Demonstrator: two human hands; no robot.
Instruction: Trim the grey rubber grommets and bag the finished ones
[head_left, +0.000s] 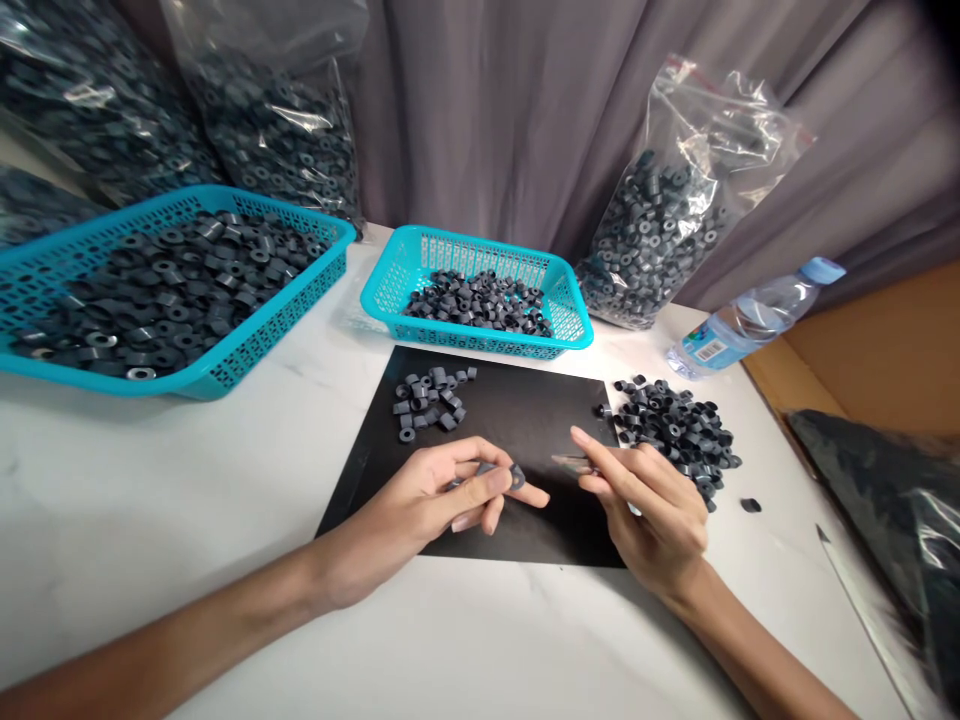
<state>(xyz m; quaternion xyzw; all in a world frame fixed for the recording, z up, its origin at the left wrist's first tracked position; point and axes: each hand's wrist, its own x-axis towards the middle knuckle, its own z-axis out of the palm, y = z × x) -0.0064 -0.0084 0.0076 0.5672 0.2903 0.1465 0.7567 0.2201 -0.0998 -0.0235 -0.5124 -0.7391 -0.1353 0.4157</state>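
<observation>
Small dark grey ring-shaped plastic piece [517, 476], centre of frame, pinched between left hand's [457, 490] thumb and fingers; hole turned roughly toward viewer, long axis unclear. Right hand [660, 500], just right of centre, grasps thin pointed metallic tool [574, 463], tip leftward, apart from piece; piece lies left of it. Clear plastic bottle [750, 320], right: barcode visible, label wording unreadable.

Small grey rings [517, 477] lie in the left hand [469, 490], a slim shiny tool [573, 463] in the right hand [654, 505].
</observation>
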